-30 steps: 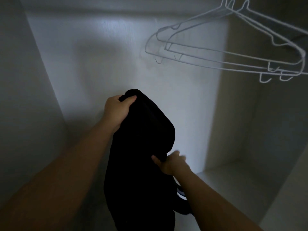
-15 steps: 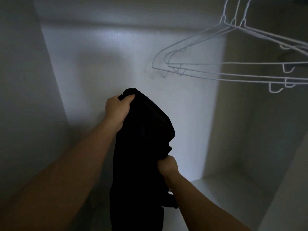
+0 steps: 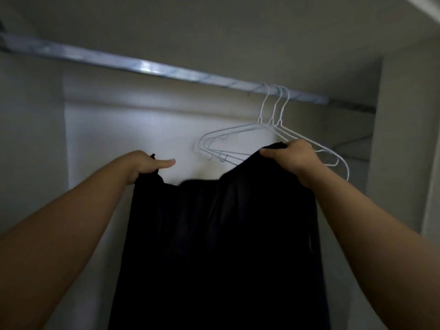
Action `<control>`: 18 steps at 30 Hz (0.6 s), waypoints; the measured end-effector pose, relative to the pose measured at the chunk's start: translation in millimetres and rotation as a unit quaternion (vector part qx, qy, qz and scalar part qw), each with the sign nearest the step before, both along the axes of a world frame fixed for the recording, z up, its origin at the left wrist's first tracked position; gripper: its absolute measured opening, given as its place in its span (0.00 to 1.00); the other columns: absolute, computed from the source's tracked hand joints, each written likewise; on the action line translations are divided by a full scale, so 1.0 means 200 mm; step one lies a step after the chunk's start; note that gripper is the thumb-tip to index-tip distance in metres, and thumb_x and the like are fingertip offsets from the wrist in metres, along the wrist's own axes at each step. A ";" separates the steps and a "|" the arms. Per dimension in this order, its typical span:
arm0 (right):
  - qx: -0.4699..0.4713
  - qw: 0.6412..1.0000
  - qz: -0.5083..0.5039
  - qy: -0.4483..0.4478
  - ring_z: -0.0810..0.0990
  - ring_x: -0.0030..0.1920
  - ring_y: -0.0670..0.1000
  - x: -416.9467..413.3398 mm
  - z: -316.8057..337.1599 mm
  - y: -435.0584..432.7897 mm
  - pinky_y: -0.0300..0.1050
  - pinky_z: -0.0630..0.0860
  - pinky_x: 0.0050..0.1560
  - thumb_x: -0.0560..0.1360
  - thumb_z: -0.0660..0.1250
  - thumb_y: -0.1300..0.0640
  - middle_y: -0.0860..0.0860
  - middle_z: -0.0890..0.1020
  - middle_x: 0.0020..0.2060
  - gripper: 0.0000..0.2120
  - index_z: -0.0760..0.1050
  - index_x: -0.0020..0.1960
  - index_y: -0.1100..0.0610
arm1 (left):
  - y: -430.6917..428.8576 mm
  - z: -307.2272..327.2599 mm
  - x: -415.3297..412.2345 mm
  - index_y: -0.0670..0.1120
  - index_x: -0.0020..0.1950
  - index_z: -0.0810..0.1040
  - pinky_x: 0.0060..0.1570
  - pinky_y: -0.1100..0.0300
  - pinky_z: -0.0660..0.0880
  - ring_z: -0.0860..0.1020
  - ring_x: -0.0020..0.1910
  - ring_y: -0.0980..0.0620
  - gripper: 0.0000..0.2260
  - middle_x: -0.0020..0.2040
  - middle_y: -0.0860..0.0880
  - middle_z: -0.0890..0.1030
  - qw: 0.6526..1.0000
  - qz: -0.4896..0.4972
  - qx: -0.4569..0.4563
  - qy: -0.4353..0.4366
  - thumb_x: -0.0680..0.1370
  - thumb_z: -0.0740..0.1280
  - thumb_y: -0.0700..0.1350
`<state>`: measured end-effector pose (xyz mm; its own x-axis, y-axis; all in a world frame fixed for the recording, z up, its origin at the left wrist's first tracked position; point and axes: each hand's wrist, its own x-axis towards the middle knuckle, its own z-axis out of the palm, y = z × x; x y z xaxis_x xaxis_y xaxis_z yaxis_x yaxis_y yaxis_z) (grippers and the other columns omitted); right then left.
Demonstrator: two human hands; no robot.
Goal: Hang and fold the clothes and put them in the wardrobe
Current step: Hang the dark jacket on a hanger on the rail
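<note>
Left hand (image 3: 140, 164) and right hand (image 3: 290, 156) are gripping the garment (image 3: 221, 246) by its top corners. Hangers (image 3: 271, 121) at one o'clock are hanging bare, so probably nothing is hung yet.

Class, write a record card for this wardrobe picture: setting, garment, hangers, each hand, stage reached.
Setting: inside a dim white wardrobe, below its metal rail
Garment: black garment, held up and spread, lower end out of frame
Hangers: three bare white wire hangers hooked on the rail
Left: the left hand grips one top corner
Right: the right hand grips the other top corner, in front of the hangers
Stage: garment not yet on a hanger
</note>
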<state>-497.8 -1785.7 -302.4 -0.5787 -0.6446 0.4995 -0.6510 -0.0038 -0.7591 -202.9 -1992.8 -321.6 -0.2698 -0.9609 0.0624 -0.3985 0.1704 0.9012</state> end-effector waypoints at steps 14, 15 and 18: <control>0.393 0.877 -0.053 0.273 0.79 0.58 0.55 -0.33 -0.17 0.25 0.46 0.75 0.60 0.69 0.75 0.37 0.55 0.81 0.61 0.26 0.84 0.56 0.55 | 0.02 -0.06 -0.22 0.39 0.55 0.81 0.42 0.57 0.76 0.80 0.48 0.48 0.18 0.43 0.45 0.87 0.991 -0.098 0.079 0.050 0.80 0.54 0.26; 0.411 0.866 -0.069 0.277 0.78 0.62 0.55 -0.36 -0.18 0.26 0.46 0.74 0.63 0.68 0.75 0.37 0.55 0.80 0.64 0.28 0.82 0.60 0.55 | 0.02 -0.06 -0.24 0.39 0.54 0.80 0.41 0.57 0.76 0.80 0.45 0.47 0.18 0.41 0.44 0.87 0.990 -0.091 0.088 0.067 0.80 0.53 0.27; 0.370 0.902 -0.106 0.196 0.77 0.64 0.54 -0.48 -0.23 0.31 0.47 0.71 0.68 0.69 0.77 0.39 0.54 0.79 0.66 0.32 0.79 0.66 0.55 | 0.01 -0.07 -0.30 0.37 0.53 0.78 0.38 0.56 0.76 0.80 0.40 0.44 0.17 0.40 0.41 0.86 0.989 -0.073 0.083 0.095 0.80 0.51 0.26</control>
